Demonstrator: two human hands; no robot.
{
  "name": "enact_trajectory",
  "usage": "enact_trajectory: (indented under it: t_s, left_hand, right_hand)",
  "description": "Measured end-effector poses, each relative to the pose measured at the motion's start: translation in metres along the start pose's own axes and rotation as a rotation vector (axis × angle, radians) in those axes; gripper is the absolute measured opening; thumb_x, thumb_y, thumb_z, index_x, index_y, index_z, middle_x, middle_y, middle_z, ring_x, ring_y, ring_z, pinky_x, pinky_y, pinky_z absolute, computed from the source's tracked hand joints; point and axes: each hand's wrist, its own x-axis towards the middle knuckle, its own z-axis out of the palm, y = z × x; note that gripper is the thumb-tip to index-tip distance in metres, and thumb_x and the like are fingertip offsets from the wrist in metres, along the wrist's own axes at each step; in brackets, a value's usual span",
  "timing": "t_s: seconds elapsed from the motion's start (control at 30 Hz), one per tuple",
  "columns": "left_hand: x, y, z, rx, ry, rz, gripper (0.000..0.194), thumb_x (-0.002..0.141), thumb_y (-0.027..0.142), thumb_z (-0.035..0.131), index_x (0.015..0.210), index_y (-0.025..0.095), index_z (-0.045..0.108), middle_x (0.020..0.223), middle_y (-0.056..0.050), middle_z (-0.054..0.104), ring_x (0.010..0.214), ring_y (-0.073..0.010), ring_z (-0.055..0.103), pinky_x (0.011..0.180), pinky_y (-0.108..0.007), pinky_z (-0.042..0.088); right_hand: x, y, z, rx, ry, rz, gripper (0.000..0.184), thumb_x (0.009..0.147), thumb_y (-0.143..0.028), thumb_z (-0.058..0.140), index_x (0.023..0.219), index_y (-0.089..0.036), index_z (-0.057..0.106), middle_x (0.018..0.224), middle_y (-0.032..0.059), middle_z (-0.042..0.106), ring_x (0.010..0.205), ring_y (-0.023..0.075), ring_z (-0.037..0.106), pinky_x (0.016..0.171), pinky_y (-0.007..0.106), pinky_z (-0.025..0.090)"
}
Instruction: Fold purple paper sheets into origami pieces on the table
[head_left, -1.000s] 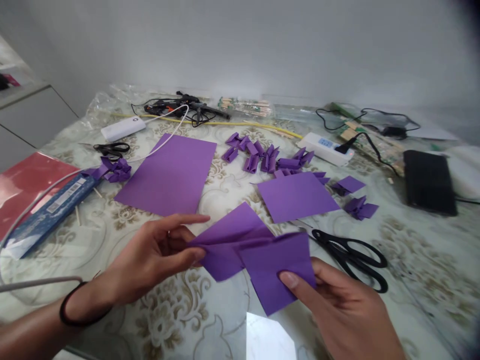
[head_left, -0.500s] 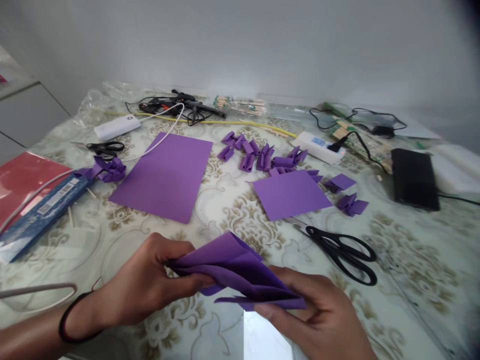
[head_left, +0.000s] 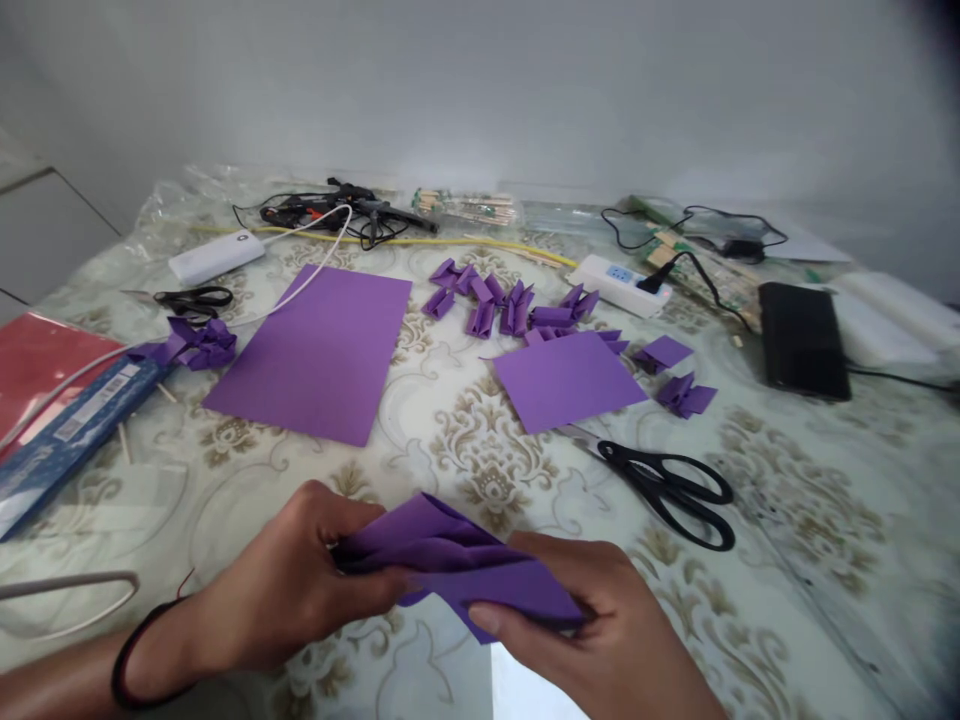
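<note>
Between my hands, above the near part of the table, is a folded sheet of purple paper (head_left: 465, 560) with several creased layers. My left hand (head_left: 292, 580) pinches its left end between thumb and fingers. On the right end, my right hand (head_left: 592, 610) is closed, thumb on the near flap and fingers behind. A flat purple sheet (head_left: 315, 350) lies beyond my left hand. Farther right, a smaller purple piece (head_left: 570, 380) rests partly over the tip of black-handled scissors (head_left: 667, 485). Several small folded purple paper units (head_left: 517, 305) are grouped behind it.
A white power strip (head_left: 619, 285) and a black phone-like slab (head_left: 802, 340) lie at the right. At the left are a white power bank (head_left: 217, 258) with a cable, smaller scissors (head_left: 195, 300), crumpled purple paper (head_left: 199, 345) and a blue packet (head_left: 79, 430).
The near right flap of the folded paper has swung down and its layers have come closer together. Both hands keep their grip. The view has shifted slightly to the right.
</note>
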Motion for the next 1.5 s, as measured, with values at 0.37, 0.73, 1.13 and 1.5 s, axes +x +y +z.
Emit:
enact_trajectory:
  t_s: [0.37, 0.73, 1.13, 1.5]
  left_hand:
    - [0.009, -0.008, -0.002, -0.154, -0.049, -0.114, 0.04, 0.09, 0.054, 0.078, 0.085, 0.015, 0.078, 0.079, -0.003, 0.072, 0.071, -0.0167, 0.06, 0.063, -0.024, 0.049]
    - [0.009, -0.01, -0.012, -0.34, -0.136, -0.058, 0.036, 0.095, 0.05, 0.081, 0.114, 0.019, 0.081, 0.097, -0.004, 0.078, 0.088, -0.0216, 0.069, 0.08, -0.03, 0.057]
    - [0.012, -0.014, 0.0, -0.361, -0.085, -0.242, 0.05, 0.081, 0.06, 0.089, 0.094, 0.012, 0.082, 0.091, -0.01, 0.08, 0.072, -0.0181, 0.067, 0.066, -0.027, 0.054]
    - [0.011, -0.019, -0.005, -0.339, -0.04, -0.205, 0.044, 0.086, 0.059, 0.087, 0.086, 0.015, 0.084, 0.077, -0.004, 0.076, 0.064, -0.0139, 0.06, 0.06, -0.023, 0.047]
  right_hand:
    - [0.006, 0.002, -0.001, 0.37, -0.1, 0.358, 0.044, 0.085, -0.058, 0.074, 0.069, -0.02, 0.061, 0.065, -0.0033, 0.043, 0.061, 0.0123, 0.035, 0.053, 0.026, 0.03]
    - [0.005, 0.009, -0.012, 0.44, -0.019, 0.358, 0.05, 0.085, -0.068, 0.082, 0.083, -0.019, 0.076, 0.076, 0.0027, 0.064, 0.07, 0.0164, 0.053, 0.062, 0.028, 0.046]
    - [0.002, 0.01, 0.002, 0.427, -0.048, 0.375, 0.05, 0.086, -0.067, 0.079, 0.084, -0.017, 0.074, 0.067, -0.0029, 0.052, 0.059, 0.0117, 0.04, 0.052, 0.025, 0.035]
    - [0.004, 0.007, -0.006, 0.498, 0.071, 0.2, 0.044, 0.094, -0.059, 0.079, 0.075, -0.02, 0.073, 0.067, -0.0002, 0.065, 0.062, 0.0139, 0.057, 0.057, 0.026, 0.045]
